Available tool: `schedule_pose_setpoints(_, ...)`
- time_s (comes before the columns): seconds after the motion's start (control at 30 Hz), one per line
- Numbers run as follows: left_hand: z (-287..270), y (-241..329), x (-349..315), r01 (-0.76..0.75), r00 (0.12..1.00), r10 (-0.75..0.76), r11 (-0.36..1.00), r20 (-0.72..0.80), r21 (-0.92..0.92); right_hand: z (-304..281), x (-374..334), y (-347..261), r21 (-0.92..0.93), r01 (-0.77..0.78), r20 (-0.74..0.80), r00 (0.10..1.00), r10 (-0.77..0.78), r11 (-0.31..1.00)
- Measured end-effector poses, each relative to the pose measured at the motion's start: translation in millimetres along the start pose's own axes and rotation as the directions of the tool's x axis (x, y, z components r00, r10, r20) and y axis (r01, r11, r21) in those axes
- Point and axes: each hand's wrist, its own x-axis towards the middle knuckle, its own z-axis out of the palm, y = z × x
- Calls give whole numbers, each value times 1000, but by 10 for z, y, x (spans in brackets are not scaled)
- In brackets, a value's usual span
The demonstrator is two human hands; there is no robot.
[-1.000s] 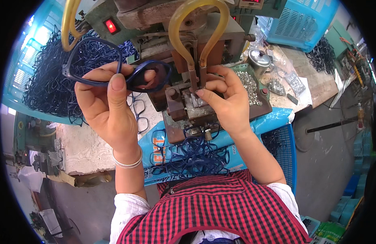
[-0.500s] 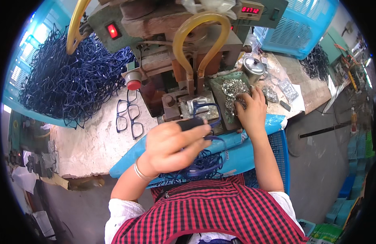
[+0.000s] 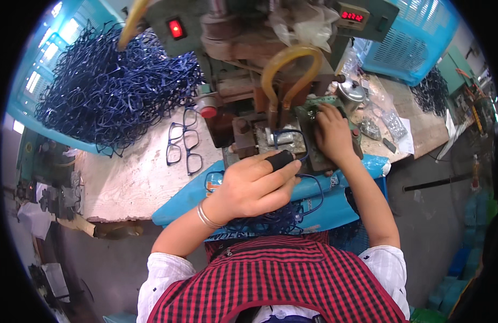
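My left hand (image 3: 262,185) is closed on a blue eyeglass frame (image 3: 307,151); a black sleeve (image 3: 279,160) covers one finger. The front of the frame lies at the metal fixture (image 3: 284,139) of a bench press, beneath a looped yellow tube (image 3: 270,67). Over a green tray (image 3: 311,153) rests my right hand (image 3: 335,134), fingers stretched forward and slightly bent, thumb apart. That hand hides most of the small metal parts in the tray, and its fingertips are partly hidden. More blue frames (image 3: 265,222) lie below my left hand on blue plastic sheeting.
Left of the press, a blue basket (image 3: 22,121) holds a heap of blue eyeglass frames (image 3: 114,91). Two frames (image 3: 183,142) lie on the worktop. A red button (image 3: 208,111) juts from the press. Behind the tray are a lidded metal pot (image 3: 352,90) and bags of small parts (image 3: 391,125).
My right hand has shifted over the tray and now covers the metal parts, with its fingers reaching farther forward. My left hand still holds the frame at the fixture. The whole view has shifted.
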Motion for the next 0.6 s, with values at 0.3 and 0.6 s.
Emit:
schedule_pose_setpoints(0.3, -859, 5, -502, 634, 763, -514, 713, -391, 300, -174, -170, -12, 293, -342, -219, 885, 411, 893)
schedule_pose_setpoints(0.6, -613, -1492, -1941, 680, 364, -877, 21, -313, 733, -145, -74, -111, 235, -341, -232, 889, 394, 910)
